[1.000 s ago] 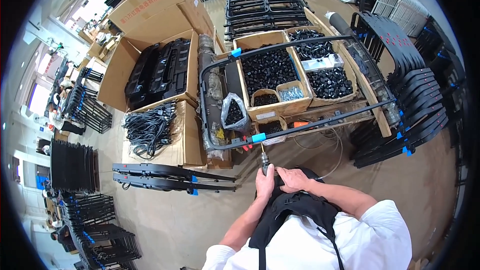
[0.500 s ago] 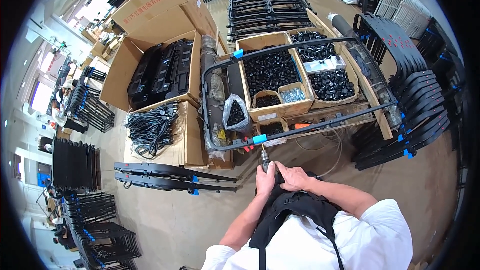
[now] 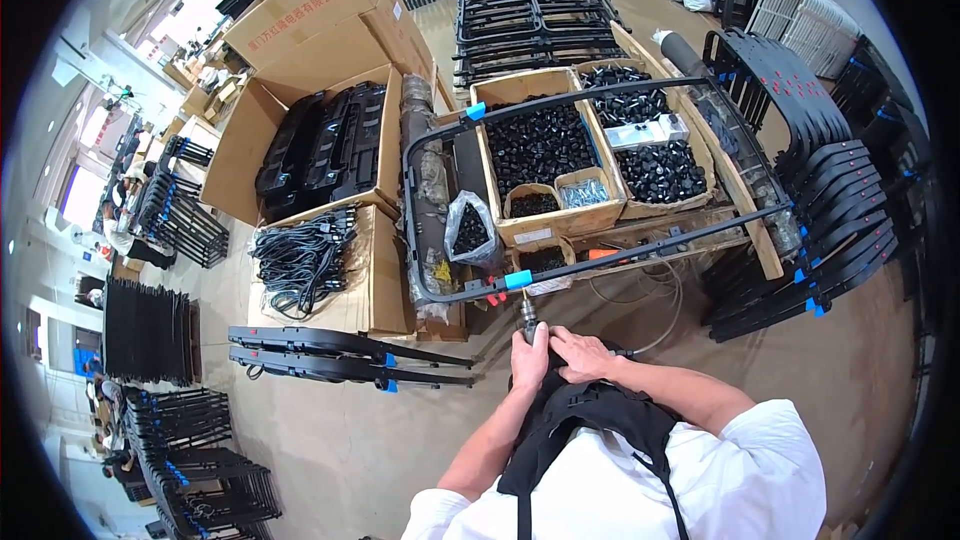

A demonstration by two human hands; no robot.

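Note:
A power drill (image 3: 529, 313) with a metal chuck points away from me, its thin bit reaching the near bar of a black tubular frame (image 3: 640, 248) beside a piece of blue tape (image 3: 518, 280). Whether the bit is inside the bar I cannot tell. My left hand (image 3: 529, 360) is closed around the drill body just behind the chuck. Pressed in beside it, my right hand (image 3: 584, 355) is closed on the drill's rear part, which the fingers mostly hide. The frame lies across wooden boxes and padded rails.
Inside the frame's outline stand wooden boxes (image 3: 548, 230) of black caps and silver screws. A clear hose (image 3: 676, 315) curves at right. Left are a carton (image 3: 228, 165) of black parts and bundled cables (image 3: 305, 255). Stacked black frames (image 3: 845, 210) stand right; two curved bars (image 3: 330, 352) jut out left.
My right hand has shifted slightly left toward my left hand, and a bit more of the hose end shows beside it. The drill and frame stay almost where they were.

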